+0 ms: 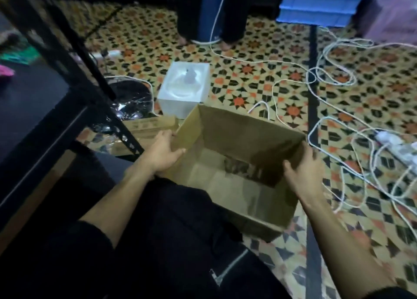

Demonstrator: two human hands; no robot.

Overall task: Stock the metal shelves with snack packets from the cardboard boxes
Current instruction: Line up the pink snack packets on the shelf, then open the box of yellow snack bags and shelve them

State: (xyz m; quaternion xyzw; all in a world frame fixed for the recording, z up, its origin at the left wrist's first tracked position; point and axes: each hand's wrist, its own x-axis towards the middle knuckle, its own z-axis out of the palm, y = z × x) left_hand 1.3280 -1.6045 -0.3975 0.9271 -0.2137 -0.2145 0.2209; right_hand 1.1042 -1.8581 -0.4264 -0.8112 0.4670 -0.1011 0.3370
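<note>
I hold the box (237, 127) low before my knees, just right of the shelf (45, 109), my left grip (163, 150) clamped on its left wall and my right grip (303, 170) on its right. A dark patch (243, 166) lies at its bottom, too blurred to call packets. Swinging it shelfward, the thin walls could buckle under my pinch, or a corner could snag the cables (327, 109) nearby.

Open brown cardboard box (228, 163), tilted, nearly empty, beside black metal shelves (56, 100)
</note>
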